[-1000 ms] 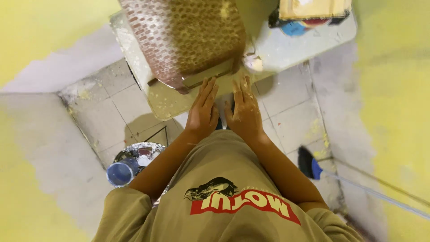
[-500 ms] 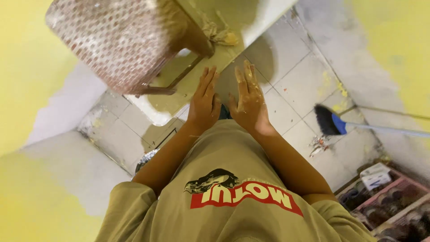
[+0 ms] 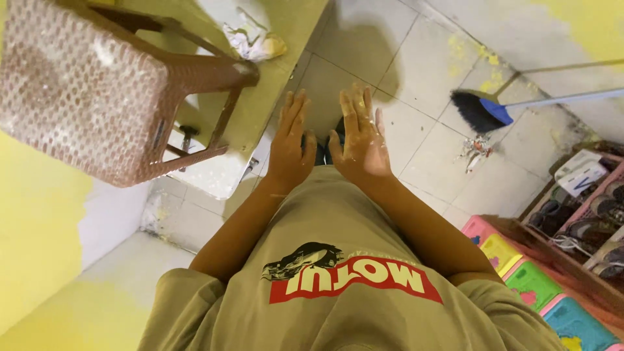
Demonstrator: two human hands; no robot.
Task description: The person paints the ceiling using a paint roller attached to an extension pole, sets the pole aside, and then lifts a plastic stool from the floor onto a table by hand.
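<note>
fingers (image 3: 356, 107) of my right hand (image 3: 361, 144) spread, paint-flecked, left hand (image 3: 290, 146) flat, both empty, held apart above tiled floor (image 3: 416, 130), brown woven stool (image 3: 97, 91) left, broom (image 3: 484, 110) right

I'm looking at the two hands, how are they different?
The left hand looks mostly clean; the right hand is speckled with pale paint. The left hand's fingers are close together; the right hand's are spread slightly. Both are open, flat, held side by side over the shirt, holding nothing.
</note>
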